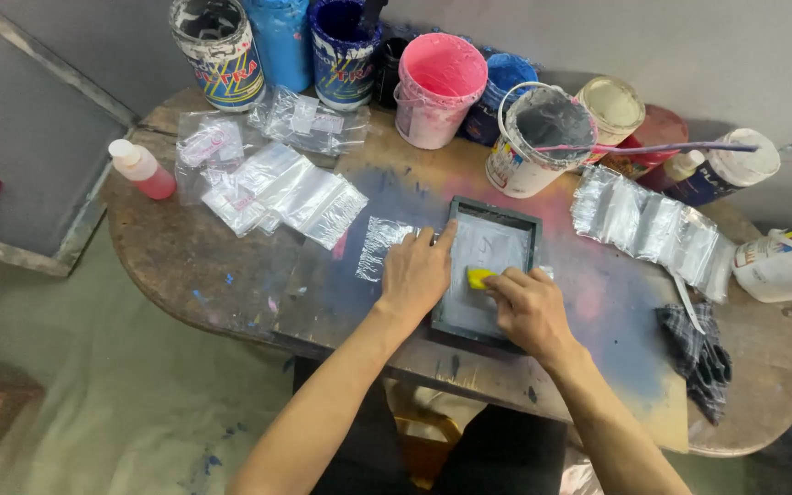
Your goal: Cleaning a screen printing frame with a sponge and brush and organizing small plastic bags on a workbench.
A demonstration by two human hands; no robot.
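Fingers of the right hand (529, 307) curl tight around one small yellow pad (479, 277), pressing it onto the mesh of one dark frame (489, 268) lying flat on the stained wooden table (222, 270). Beside it, the left hand (417, 272) lies spread flat on the frame's left edge, gripping nothing. One checked rag (700, 351) sits to the right. Farther off lie two clusters of clear plastic bags (279, 188), one red squeeze bottle (142, 169), and about nine paint tubs (441, 77) along the back.
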